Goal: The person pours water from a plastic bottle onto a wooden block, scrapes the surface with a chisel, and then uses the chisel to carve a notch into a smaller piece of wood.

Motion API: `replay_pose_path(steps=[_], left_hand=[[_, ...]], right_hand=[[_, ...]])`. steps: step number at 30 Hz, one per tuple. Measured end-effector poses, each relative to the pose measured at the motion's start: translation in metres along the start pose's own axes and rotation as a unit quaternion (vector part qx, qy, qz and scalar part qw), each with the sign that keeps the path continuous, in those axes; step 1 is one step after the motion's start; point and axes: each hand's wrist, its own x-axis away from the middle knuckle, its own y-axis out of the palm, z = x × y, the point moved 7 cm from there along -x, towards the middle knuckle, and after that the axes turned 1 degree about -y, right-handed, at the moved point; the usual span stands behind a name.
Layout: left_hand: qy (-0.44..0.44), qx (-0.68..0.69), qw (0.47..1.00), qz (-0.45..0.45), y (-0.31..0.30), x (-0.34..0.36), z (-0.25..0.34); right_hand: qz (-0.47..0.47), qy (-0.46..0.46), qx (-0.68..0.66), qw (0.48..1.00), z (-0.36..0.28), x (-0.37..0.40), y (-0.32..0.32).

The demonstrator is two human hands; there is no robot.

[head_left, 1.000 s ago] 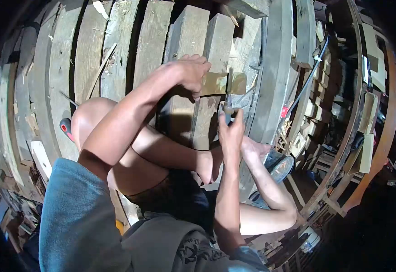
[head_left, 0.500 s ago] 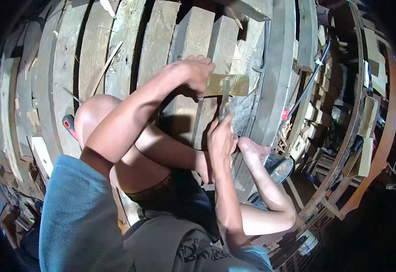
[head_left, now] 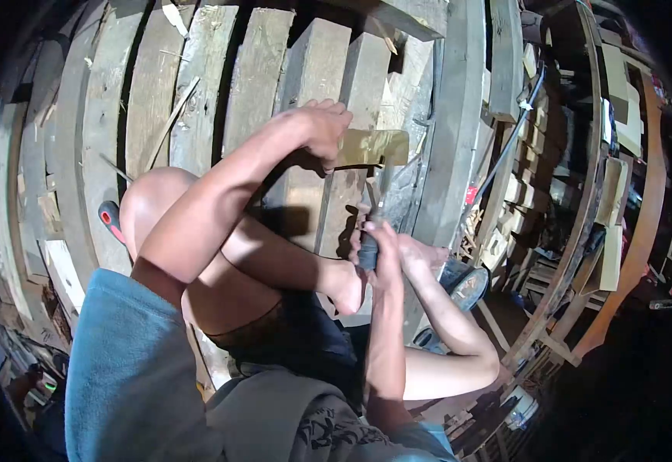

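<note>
My left hand (head_left: 323,131) is closed over the left end of a short, flat yellowish-brown wooden block (head_left: 374,146), its fingers curled down around it. A small dark notch shows on the block's near edge. My right hand (head_left: 382,250) wraps round the dark handle of a hand tool (head_left: 367,252) with a long, narrow grey metal blade. The blade points away from me, and its far end is right at the block's near edge by the notch. Its exact kind cannot be made out. Wooden slats (head_left: 347,181) lie under the block, and my bare feet rest close to my right hand.
A red-and-black tool handle (head_left: 110,215) lies left of my bent knee. A thin wood strip (head_left: 172,123) rests across the slats. At right are a long beam (head_left: 453,131), wood chips, a blue cord (head_left: 517,138) and stacked wood pieces. A thick timber offcut (head_left: 409,17) sits at the top.
My right hand has drawn back toward me, pulling the blade from across the block to its near edge. My left hand keeps its hold on the block. The view has shifted slightly.
</note>
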Motion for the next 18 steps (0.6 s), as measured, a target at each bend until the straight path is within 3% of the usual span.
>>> replay_pose_path(steps=[2, 11, 12, 14, 18], left_hand=[[0.009, 0.013, 1.0, 0.007, -0.002, 0.003, 0.002], [0.007, 0.017, 1.0, 0.013, -0.001, 0.0, 0.001], [0.007, 0.017, 1.0, 0.013, -0.001, 0.0, 0.001], [0.01, 0.009, 1.0, 0.012, -0.001, 0.001, 0.002], [0.012, 0.027, 0.999, 0.014, -0.002, 0.003, 0.001]], right_hand=[[-0.087, -0.021, -0.11, 0.99, -0.006, -0.003, 0.009], [-0.15, -0.009, -0.201, 0.968, 0.015, -0.033, 0.01], [-0.15, -0.008, -0.201, 0.968, 0.016, -0.035, 0.011], [-0.037, 0.009, -0.194, 0.98, 0.025, -0.04, 0.001], [-0.005, 0.011, -0.064, 0.998, 0.018, -0.039, 0.004]])
